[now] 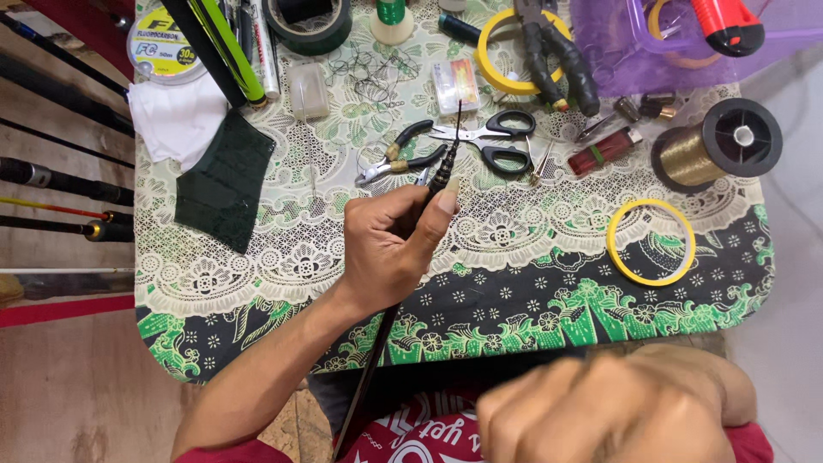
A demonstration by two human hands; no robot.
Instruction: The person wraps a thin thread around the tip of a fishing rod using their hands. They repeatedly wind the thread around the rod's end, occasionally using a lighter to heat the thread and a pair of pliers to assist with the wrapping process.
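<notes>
My left hand [390,249] is over the middle of the table, with thumb and fingers closed on a thin dark rod [445,170]. The rod runs from my lap up past the hand. Its fine tip ends above the black-handled scissors [495,137] and small pliers [399,159]. My right hand [600,411] is low at the bottom of the view, close to the camera and blurred. Its fingers look curled, and I cannot make out anything in it.
A table under a green and white lace cloth [514,300] carries a yellow tape ring [650,242], a gold thread spool [716,146], a red lighter [604,150], a dark green cloth [225,180] and a purple tray [617,51]. Fishing rods [60,180] lie left.
</notes>
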